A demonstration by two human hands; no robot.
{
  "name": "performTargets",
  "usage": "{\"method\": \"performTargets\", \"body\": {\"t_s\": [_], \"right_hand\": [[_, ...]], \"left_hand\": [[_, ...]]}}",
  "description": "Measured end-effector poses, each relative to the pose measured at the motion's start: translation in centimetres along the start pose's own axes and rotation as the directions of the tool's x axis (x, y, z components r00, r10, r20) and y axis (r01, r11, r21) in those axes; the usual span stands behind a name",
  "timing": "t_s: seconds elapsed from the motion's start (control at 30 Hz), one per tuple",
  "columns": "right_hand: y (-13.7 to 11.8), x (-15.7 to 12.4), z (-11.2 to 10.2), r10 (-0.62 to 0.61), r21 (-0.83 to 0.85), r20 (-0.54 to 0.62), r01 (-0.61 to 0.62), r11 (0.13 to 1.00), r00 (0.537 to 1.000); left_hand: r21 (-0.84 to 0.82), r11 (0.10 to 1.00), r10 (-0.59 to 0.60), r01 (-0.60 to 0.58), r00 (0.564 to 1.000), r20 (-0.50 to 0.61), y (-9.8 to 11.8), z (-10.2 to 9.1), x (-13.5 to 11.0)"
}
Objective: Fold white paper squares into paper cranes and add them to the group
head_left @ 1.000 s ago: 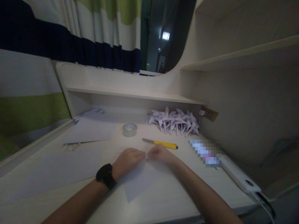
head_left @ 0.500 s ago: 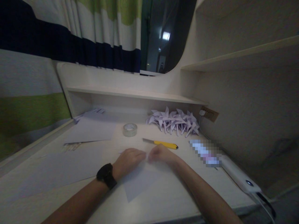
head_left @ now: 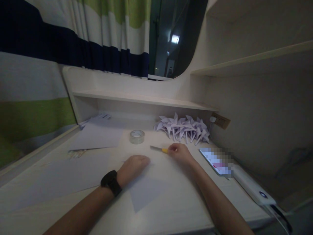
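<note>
My left hand, with a black watch on the wrist, has its fingers drawn together at the upper part of a small white sheet of paper. The paper lies on the desk, partly under that hand. My right hand is closed over the handle of a yellow utility knife, whose blade points left and stays near the desk top. Most of the handle is hidden by the fingers. Just beyond the knife stands a roll of clear tape.
White paper pinwheels are heaped at the back right. Larger paper sheets lie at the left, near small pale sticks. A lit phone and a white power strip line the right side. A shelf overhangs the desk's back.
My right hand has moved away from my left hand, to the right and slightly back, and has taken hold of the utility knife's handle. My left hand has hardly moved.
</note>
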State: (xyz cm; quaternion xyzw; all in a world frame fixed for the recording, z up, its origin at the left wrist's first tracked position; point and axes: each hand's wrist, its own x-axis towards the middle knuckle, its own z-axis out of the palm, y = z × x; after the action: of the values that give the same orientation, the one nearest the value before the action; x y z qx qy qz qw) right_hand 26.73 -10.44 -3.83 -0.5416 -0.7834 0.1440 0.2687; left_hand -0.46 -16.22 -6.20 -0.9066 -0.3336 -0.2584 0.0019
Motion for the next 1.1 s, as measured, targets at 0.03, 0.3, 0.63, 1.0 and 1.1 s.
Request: {"method": "performTargets", "body": {"t_s": [0.03,0.3,0.63,1.0,1.1], "right_hand": [[0.3,0.0,-0.1,-0.024,-0.112,-0.027,0.021,0.994,0.999],[1.4,0.2,1.0,-0.093,-0.357,0.121,0.131,0.925,0.988],[0.3,0.1,1.5,-0.116,-0.273,-0.057,0.097,0.957,0.992],[-3.0,-1.1,-0.6,-0.175,0.36,0.255,0.074,0.93,0.951],[-4.1,-1.6,-1.5,-0.214,0.443,0.316,0.056,0.895,0.924]], "left_hand": [[0.0,1.0,-0.011,0.011,1.0,0.016,0.1,0.1,0.1],[0.101,0.991,-0.096,0.088,0.993,0.07,0.9,0.0,0.4],[0.142,0.99,-0.008,0.002,0.999,0.045,0.1,0.9,0.2],[0.232,0.961,-0.065,0.154,0.934,-0.35,-0.2,-2.2,1.5],[0.203,0.968,-0.112,0.15,0.976,-0.189,-0.5,-3.8,2.2]]}}
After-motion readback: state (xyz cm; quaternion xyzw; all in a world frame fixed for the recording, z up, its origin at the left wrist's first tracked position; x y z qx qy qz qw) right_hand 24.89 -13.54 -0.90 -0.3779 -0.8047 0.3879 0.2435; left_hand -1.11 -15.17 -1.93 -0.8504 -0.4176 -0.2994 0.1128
